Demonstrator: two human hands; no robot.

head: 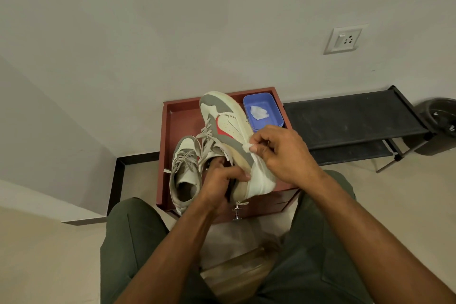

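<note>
Shoe (227, 128) held over red table (177, 116), toe pointing away toward the wall, heel toward the lap, long axis near to far. Gripped at the collar by left hand (219, 180); wipe (249, 147) pinched against the sole edge by right hand (283, 153). Risk: hard rubbing twisting it loose, dropping it onto second shoe (183, 168).

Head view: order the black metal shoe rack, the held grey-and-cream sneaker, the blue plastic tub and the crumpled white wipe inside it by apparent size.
1. Black metal shoe rack
2. Held grey-and-cream sneaker, enlarged by nearness to the camera
3. Blue plastic tub
4. Crumpled white wipe inside the tub
</note>
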